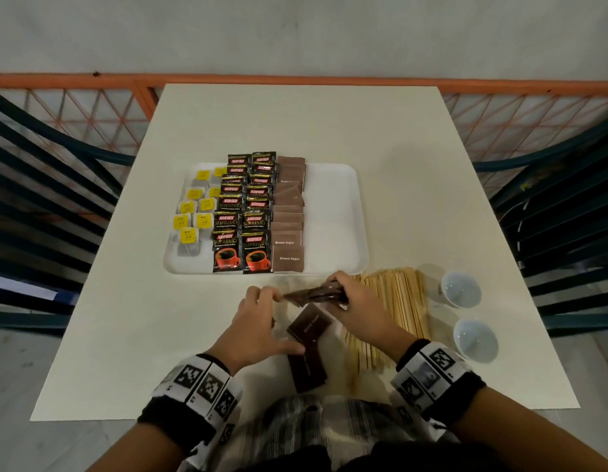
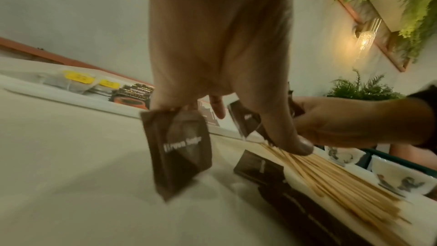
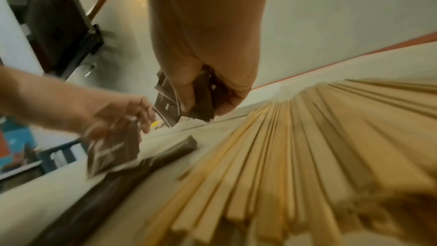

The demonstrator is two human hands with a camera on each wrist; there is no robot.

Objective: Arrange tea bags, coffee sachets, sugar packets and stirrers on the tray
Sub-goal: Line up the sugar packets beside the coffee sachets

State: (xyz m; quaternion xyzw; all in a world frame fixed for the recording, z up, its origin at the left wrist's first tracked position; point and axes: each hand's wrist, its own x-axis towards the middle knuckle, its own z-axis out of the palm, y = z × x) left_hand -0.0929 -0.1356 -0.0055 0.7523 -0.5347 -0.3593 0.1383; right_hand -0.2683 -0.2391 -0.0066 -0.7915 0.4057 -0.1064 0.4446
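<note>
Both hands work over the white table (image 1: pixel 380 137), just in front of the tray (image 1: pixel 333 212). The right hand (image 1: pixel 358 299) has its fingers and thumb curled around a small bundle of brown sugar packets (image 1: pixel 317 294); in the right wrist view the thumb presses on the front of this bundle (image 3: pixel 201 98) and the packets fan out a little to the left. The left hand (image 1: pixel 261 327) pinches one single packet (image 2: pixel 178 151) by its top edge, so it hangs down above the table; the other fingers are loosely bent. On this packet white letters show, but they are blurred and I read only something like "Brown".

Under the hands more brown packets (image 1: pixel 307 349) lie on the table, one with small white writing I cannot read. Just to the right of them lies a wide heap of wooden stirrers (image 1: pixel 394 304), directly under the right hand and wrist.

On the tray stand three groups side by side: tea bags (image 1: pixel 193 216) with yellow tags on the left, black coffee sachets (image 1: pixel 243 229) in two columns in the middle with the words "KOPIKO SUPREMO" and a picture of a red cup, and a column of sugar packets (image 1: pixel 289 229) with "Brown Sugar" on the nearest ones. The right part of the tray is bare.

Two small white cups (image 1: pixel 467 313) stand on the table to the right of the stirrers.
</note>
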